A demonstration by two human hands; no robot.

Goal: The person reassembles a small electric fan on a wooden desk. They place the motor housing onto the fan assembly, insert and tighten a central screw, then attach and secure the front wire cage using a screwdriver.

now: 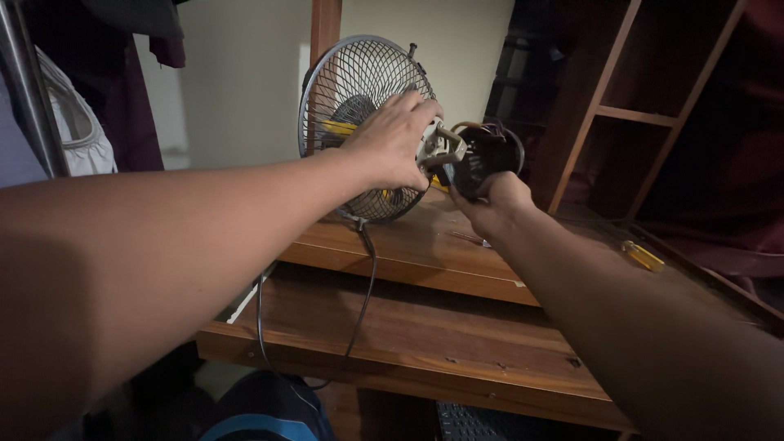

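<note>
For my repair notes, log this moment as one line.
left hand: gripping motor behind fan grille | right hand: holding dark rear motor cover | fan: upright on wooden bench | yellow screwdriver: lying at right

1. Support: wooden bench [425, 327], brown planks, built in two levels; the upper board sits further back, the lower board nearer the camera.
2. Upper board: small wire-guard fan [359, 98] stands upright on it, near the left edge.
3. Fan's dark cord [365, 286] runs down across the lower board and over the front edge.
4. Right side: yellow-handled screwdriver [643, 256] lies flat on the wood, well apart from the fan.
</note>
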